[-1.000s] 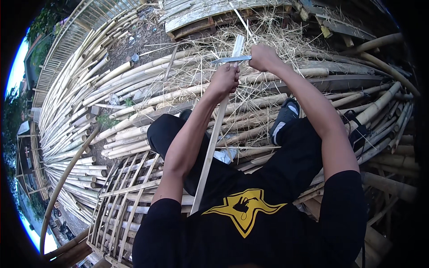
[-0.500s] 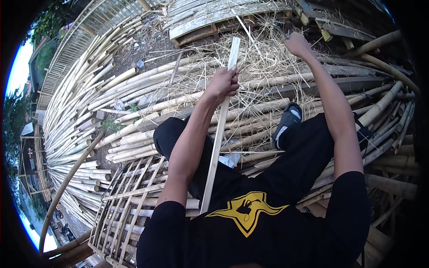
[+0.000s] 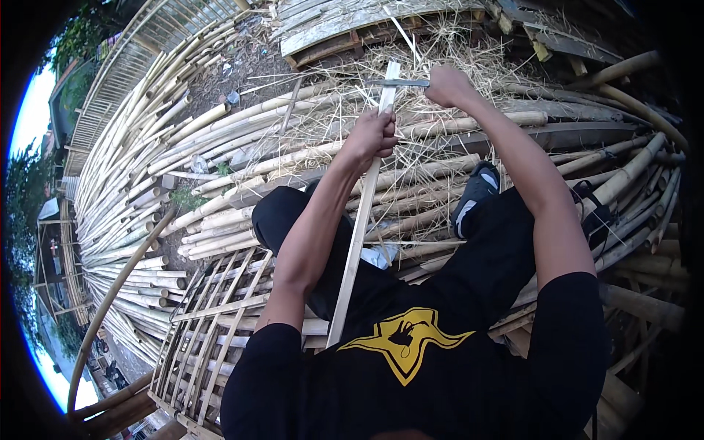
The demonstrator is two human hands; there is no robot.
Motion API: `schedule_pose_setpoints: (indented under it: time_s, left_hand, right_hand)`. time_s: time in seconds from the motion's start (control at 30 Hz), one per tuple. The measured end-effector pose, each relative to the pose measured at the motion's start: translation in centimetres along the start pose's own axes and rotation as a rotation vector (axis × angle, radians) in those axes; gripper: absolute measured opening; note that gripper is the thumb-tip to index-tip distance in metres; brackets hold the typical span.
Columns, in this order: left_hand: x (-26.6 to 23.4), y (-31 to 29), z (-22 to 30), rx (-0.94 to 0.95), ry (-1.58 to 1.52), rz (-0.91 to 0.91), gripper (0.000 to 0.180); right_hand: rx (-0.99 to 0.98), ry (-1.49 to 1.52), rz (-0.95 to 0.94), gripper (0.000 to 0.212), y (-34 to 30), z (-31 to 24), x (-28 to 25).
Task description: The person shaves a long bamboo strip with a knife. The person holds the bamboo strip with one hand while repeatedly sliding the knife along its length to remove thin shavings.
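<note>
A long, pale bamboo strip point(image 3: 357, 238) slants from beside my torso up past my left hand point(image 3: 372, 136), whose fingers are wrapped around it near its far end. My right hand point(image 3: 449, 86) is closed on a knife point(image 3: 407, 83). The knife's narrow grey blade points left and crosses the strip just beyond my left fist; whether the edge bites into it I cannot tell. The knife's handle is hidden inside my fist. Thin bamboo shavings point(image 3: 440, 110) lie heaped beneath and around both hands.
Bamboo poles point(image 3: 125, 205) lie in rows to the left and under my legs. A wooden slatted platform point(image 3: 352, 29) stands beyond my hands. Close on the left is a bamboo lattice frame point(image 3: 213, 330). My shod foot point(image 3: 477, 194) rests among poles on the right.
My right hand has come left and slightly down, bringing the knife blade across the strip's far end. The left hand keeps its hold on the strip with barely any shift.
</note>
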State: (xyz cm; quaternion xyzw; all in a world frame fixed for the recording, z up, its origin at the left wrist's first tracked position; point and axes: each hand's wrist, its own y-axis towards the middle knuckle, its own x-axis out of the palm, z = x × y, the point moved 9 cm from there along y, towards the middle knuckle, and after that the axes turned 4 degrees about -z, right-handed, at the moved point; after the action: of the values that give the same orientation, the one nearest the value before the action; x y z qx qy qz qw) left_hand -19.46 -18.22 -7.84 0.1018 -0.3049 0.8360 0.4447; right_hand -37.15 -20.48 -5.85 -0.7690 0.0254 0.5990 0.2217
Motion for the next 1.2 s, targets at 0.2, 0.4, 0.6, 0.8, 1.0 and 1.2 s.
schedule_pose_setpoints:
  time_s: [0.2,0.4,0.6,0.8,1.0,1.2]
  left_hand:
    - [1.4,0.9,0.3,-0.007,-0.038,-0.064,0.022]
    - [1.7,1.0,0.0,-0.011,-0.073,-0.078,0.022]
    - [2.0,0.0,-0.2,-0.005,-0.099,-0.115,0.022]
    - [-0.3,-4.0,0.6,0.002,-0.062,-0.081,0.021]
    - [0.3,-1.8,0.0,-0.038,-0.060,-0.043,0.034]
    - [0.4,-1.1,-0.2,-0.019,-0.017,-0.001,0.036]
  right_hand:
    - [0.079,-0.053,0.062,0.027,0.9,4.5,-0.2]
    - [0.145,-0.047,0.059,0.030,0.9,5.6,0.1]
    - [0.312,0.071,0.047,0.035,0.9,7.7,-0.2]
    - [0.569,0.273,0.273,0.044,-2.1,19.8,-3.3]
    - [0.024,0.116,-0.011,0.034,-0.4,2.0,-2.3]
    - [-0.091,0.033,-0.080,0.028,-3.0,-3.8,-0.6]
